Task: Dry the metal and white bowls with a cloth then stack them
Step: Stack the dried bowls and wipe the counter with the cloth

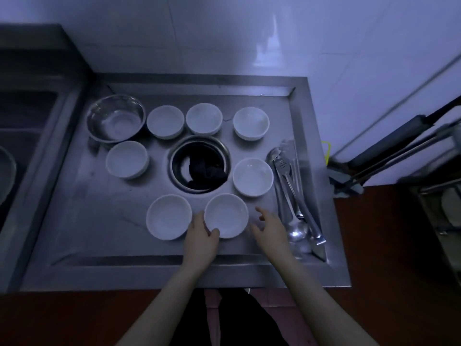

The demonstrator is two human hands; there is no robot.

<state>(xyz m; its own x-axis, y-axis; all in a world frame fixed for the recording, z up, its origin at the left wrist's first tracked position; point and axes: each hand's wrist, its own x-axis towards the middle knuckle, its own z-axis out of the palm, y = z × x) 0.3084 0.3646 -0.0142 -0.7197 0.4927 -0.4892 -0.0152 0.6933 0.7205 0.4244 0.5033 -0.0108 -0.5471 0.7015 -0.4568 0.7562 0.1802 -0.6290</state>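
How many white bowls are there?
7. Back row: three. Left of the round hole: one. Right of it: one. Front: two. None look stacked or hidden.

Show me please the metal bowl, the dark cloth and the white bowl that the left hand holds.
metal bowl [116, 118]: head view, inside bottom.
dark cloth [204, 172]: head view, middle of the bundle in the round opening.
white bowl [226, 215]: head view, inside bottom; left hand [200, 237] at its rim.
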